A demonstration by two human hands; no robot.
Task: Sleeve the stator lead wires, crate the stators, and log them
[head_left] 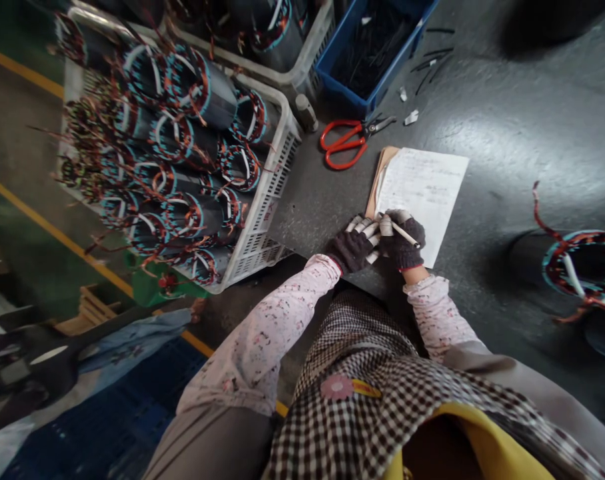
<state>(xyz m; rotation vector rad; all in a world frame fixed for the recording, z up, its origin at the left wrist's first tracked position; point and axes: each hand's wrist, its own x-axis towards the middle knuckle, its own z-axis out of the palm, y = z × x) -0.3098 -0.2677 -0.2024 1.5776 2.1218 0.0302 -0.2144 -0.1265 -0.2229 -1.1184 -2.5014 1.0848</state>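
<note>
A notebook with handwriting on its white page lies on the dark table. My right hand, in a dark glove with pale fingertips, rests on the page's lower left part, closed round a white pen. Beside it, my left hand lies at the notebook's lower left corner, its gloved fingers stretched out and touching the edge. Red-handled scissors lie on the table, up and left of the notebook.
A white crate full of wound stator cores stands left, another crate behind it. A blue bin holds dark strips. Another stator lies right. A person's blue sleeve shows lower left.
</note>
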